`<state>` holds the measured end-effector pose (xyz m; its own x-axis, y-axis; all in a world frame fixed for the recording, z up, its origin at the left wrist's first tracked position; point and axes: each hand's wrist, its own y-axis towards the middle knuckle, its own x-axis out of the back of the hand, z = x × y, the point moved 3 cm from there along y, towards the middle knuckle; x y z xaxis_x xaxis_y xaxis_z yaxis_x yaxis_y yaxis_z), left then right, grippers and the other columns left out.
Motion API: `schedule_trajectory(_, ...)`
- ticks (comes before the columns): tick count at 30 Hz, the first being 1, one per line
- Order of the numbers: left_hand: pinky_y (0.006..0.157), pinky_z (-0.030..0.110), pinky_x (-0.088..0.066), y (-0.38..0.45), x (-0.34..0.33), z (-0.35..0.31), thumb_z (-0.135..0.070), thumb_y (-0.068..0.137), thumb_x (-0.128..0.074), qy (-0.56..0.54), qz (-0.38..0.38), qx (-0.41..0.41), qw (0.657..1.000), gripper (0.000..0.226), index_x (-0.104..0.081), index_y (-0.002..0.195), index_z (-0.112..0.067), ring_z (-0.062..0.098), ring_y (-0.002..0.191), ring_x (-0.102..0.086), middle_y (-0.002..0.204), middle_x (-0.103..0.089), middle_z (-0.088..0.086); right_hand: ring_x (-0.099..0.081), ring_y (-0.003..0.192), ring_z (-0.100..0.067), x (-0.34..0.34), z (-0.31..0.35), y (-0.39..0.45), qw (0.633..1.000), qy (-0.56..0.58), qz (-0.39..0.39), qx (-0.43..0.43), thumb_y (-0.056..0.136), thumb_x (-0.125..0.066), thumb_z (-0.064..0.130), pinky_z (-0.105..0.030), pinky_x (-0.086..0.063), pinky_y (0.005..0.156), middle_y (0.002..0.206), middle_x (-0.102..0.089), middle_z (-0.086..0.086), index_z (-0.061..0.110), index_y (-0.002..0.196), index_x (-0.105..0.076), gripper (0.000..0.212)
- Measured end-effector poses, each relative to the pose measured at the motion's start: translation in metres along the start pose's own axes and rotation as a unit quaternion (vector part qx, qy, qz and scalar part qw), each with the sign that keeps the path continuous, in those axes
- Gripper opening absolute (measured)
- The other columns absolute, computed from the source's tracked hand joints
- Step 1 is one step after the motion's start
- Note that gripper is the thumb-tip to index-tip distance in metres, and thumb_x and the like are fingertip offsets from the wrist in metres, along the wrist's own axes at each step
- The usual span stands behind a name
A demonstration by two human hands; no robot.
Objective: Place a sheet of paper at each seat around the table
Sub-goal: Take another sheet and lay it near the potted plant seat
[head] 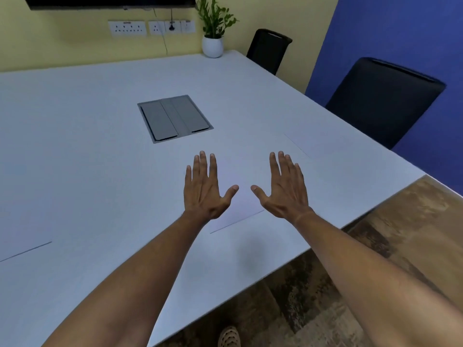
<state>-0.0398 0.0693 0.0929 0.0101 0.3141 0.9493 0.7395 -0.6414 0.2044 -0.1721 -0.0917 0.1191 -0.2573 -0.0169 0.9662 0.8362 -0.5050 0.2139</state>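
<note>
A white sheet of paper lies flat on the pale table near its front edge, partly hidden under my hands. My left hand hovers over the sheet's left part, fingers spread, holding nothing. My right hand is spread over its right part, also holding nothing. Whether the palms touch the paper I cannot tell. Another sheet lies by the right edge in front of the near black chair. A third sheet lies at the left edge of view.
A grey cable hatch is set into the table's middle. A potted plant stands at the far corner beside a second black chair. Wall sockets line the yellow wall. Carpet lies past the table's corner.
</note>
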Motion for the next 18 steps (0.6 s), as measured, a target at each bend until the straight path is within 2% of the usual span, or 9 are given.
schedule_trajectory(14,0.120,0.044,0.007,0.045,-0.042,0.017,-0.077,0.081,-0.017,0.007,0.028,0.113,0.993,0.100,0.012,0.154,-0.015,0.027,0.149,0.014,0.162,0.014,0.013,0.000,0.154,-0.028,-0.062,-0.009,0.096,0.993,0.029,0.082,0.083,0.091,-0.045,0.063,-0.044,0.000,0.124,0.166,-0.002,-0.014,0.014,0.158,0.003,0.096)
schedule_trajectory(18,0.119,0.043,0.006,0.048,-0.060,0.019,-0.075,0.085,-0.026,0.013,0.044,0.159,0.986,0.099,0.013,0.154,-0.015,0.027,0.150,0.013,0.162,0.014,0.013,-0.002,0.154,-0.028,-0.084,-0.011,0.121,0.986,0.040,0.112,0.114,0.090,-0.046,0.063,-0.044,-0.002,0.124,0.166,-0.004,-0.014,0.013,0.158,0.002,0.097)
